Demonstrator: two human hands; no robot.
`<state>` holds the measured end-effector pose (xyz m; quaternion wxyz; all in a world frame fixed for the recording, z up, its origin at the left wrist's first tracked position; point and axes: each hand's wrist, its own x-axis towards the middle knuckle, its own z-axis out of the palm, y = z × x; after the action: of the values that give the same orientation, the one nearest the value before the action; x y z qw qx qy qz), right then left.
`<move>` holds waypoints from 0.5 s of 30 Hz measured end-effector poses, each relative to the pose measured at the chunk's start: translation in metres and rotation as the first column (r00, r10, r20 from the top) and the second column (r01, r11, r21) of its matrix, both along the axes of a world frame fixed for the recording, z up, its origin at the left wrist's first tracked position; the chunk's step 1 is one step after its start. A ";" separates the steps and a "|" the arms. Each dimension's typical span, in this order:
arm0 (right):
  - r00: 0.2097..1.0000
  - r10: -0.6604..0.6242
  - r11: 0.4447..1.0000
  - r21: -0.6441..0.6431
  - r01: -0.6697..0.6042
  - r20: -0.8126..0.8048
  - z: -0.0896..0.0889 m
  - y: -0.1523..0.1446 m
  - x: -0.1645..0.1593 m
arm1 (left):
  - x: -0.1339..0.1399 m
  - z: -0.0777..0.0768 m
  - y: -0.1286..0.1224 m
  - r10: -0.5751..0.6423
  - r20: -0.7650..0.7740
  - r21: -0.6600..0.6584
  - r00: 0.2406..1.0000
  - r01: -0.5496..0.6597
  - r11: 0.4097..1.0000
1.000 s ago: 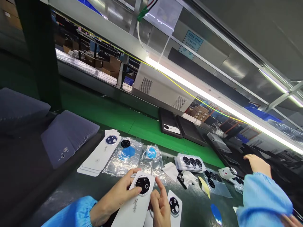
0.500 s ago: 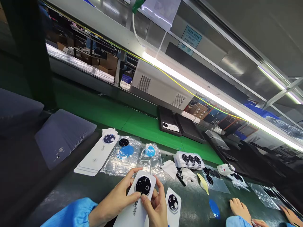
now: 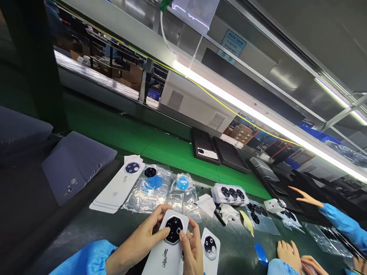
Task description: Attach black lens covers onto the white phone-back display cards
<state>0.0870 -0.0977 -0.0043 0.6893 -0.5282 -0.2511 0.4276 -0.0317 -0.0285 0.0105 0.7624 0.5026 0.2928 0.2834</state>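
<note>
A white phone back cover (image 3: pixel 157 255) with dark lettering is held at the bottom centre between my two hands. My left hand (image 3: pixel 137 240) grips its left edge, fingers behind and thumb on the black camera lens plate (image 3: pixel 173 233). On the other side, my right hand (image 3: pixel 192 246) has its fingers around the edge, with its thumb at the plate's right rim. Just right of my right hand lies another white back cover (image 3: pixel 210 244) on the dark bench. Clear plastic bags (image 3: pixel 146 193) with a black plate and blue film pieces sit beyond my hands.
Stacked white covers (image 3: pixel 117 191) and a stack of grey-blue sheets (image 3: pixel 80 164) lie left. Wrapped lens plates (image 3: pixel 229 194), crumpled tissue (image 3: pixel 228 214) and blue film (image 3: pixel 260 253) lie right. Co-workers' hands (image 3: pixel 288 252) are at right; black trays (image 3: pixel 205 147) stand behind.
My thumbs have moved up from the plate's lower edge onto its face and right rim. A co-worker's blue-sleeved arm has come into view at the right, reaching over the bench.
</note>
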 end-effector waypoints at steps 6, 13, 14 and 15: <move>0.993 0.005 1.000 0.028 -0.008 0.119 -0.003 0.002 0.001 | 0.008 -0.021 0.005 0.137 -0.010 0.031 0.990 -0.137 0.990; 0.981 0.066 0.997 -0.052 -0.057 0.185 0.002 0.007 0.008 | 0.007 -0.015 0.006 0.165 0.033 0.126 0.986 -0.168 0.978; 0.982 0.065 0.997 -0.052 -0.057 0.179 0.003 0.008 0.008 | 0.007 -0.014 0.005 0.171 0.040 0.134 0.985 -0.174 0.975; 0.983 0.063 0.997 -0.048 -0.056 0.172 0.003 0.009 0.008 | 0.008 -0.014 0.005 0.176 0.047 0.138 0.983 -0.181 0.974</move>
<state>0.0952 -0.0889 -0.0017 0.6402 -0.5704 -0.3165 0.4057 -0.0240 -0.0236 -0.0035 0.7010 0.5223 0.3028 0.3795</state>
